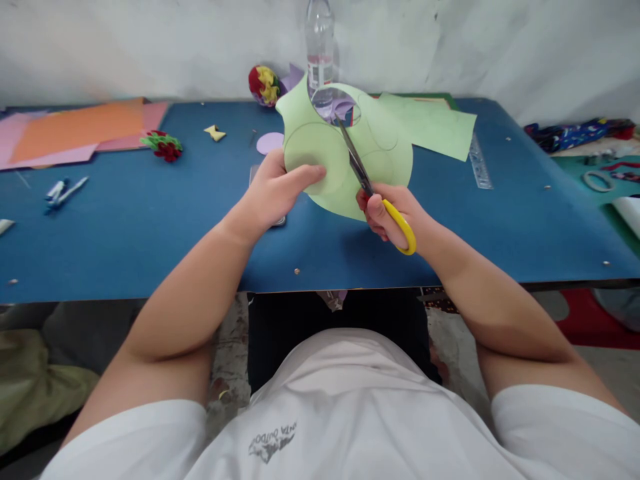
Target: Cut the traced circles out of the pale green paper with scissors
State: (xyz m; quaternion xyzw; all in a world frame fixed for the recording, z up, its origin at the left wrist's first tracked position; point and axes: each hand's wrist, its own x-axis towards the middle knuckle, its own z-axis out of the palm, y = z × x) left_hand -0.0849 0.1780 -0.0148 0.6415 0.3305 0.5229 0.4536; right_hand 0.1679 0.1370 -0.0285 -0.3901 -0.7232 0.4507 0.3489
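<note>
My left hand [283, 187] pinches the left edge of a light green paper sheet [390, 163], its thumb on top over a drawn circle. More pencilled curves show on the sheet, and a round hole is cut near its top. My right hand [393, 212] grips the yellow handle of the scissors [356, 160]. Their blades point up and away over the sheet, with the tip by the hole's lower edge. A phone-like flat object [279, 221] lies partly hidden under my left hand.
Behind the sheet stand a clear bottle [320, 40] and a red and yellow paper ball [264, 85]. A second green sheet [440, 127] and a clear ruler [481, 163] lie right. Orange paper [80, 127], a small paper flower [165, 145] and pens [65, 193] lie left.
</note>
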